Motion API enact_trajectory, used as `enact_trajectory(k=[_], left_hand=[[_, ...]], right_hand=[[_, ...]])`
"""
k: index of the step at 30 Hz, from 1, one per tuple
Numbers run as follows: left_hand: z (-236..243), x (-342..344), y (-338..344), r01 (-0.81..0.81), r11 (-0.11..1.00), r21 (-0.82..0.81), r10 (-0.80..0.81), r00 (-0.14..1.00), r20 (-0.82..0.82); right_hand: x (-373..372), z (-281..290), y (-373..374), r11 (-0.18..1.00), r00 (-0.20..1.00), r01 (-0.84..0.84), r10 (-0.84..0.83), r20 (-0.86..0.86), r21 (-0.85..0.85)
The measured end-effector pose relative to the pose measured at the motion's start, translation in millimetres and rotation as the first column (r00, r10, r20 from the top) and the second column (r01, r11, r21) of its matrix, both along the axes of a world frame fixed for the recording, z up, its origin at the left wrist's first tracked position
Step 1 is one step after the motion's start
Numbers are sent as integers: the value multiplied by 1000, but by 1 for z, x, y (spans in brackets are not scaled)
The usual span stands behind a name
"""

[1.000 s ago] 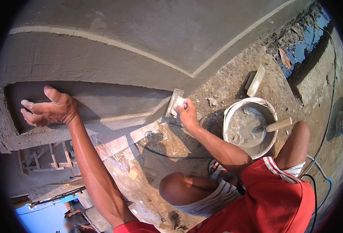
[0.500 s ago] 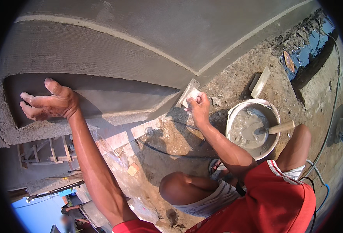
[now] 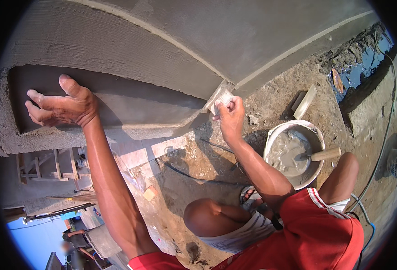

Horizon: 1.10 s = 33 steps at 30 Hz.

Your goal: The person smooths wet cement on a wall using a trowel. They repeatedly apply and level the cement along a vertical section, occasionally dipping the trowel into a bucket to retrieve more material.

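Observation:
My left hand [image 3: 63, 103] is open, fingers spread and curved, at the left part of the recessed panel [image 3: 149, 105] in the grey plastered wall [image 3: 270, 36]. My right hand [image 3: 230, 117] grips a small pale flat float [image 3: 222, 97] at the panel's right end, against the edge near the wall's corner. Close to that hand, a white bucket [image 3: 297, 123] of wet grey mortar has a wooden-handled tool [image 3: 324, 154] standing in it. A second float [image 3: 305, 101] lies on the ground behind the bucket.
A dark water-filled trench [image 3: 360, 69] runs at upper right, with a hose [image 3: 383, 144] along the ground beside it. Dark cable [image 3: 185, 174] and a small block [image 3: 150, 193] lie below the wall. Wooden framing [image 3: 57, 166] stands at left; another person [image 3: 70, 243] is in the lower-left background.
My right hand and the float have moved up and rightward toward the wall's corner. The view has shifted a little, and the other person shows more at lower left.

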State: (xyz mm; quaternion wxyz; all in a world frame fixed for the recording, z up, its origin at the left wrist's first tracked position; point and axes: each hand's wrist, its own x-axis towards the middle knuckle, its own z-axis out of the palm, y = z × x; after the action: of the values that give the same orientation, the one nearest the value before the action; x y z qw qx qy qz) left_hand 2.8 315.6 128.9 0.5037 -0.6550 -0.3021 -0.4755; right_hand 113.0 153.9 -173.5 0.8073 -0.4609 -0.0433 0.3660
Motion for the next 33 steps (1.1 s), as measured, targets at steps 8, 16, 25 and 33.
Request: enact_trajectory(k=[8, 16, 25, 33], left_hand=[[0, 0, 4, 5, 1000, 18, -5, 1000, -18], [0, 5, 5, 7, 1000, 22, -6, 1000, -21], [-1, 1, 7, 9, 999, 37, -9, 1000, 5], [0, -2, 7, 1, 999, 48, -1, 1000, -5]], right_hand=[[-36, 1, 1, 958, 957, -271, 278, 79, -91], [1, 48, 18, 996, 987, -78, 83, 140, -42], [13, 81, 7, 999, 991, -24, 19, 133, 42], [-14, 71, -1, 976, 910, -152, 199, 363, -154]])
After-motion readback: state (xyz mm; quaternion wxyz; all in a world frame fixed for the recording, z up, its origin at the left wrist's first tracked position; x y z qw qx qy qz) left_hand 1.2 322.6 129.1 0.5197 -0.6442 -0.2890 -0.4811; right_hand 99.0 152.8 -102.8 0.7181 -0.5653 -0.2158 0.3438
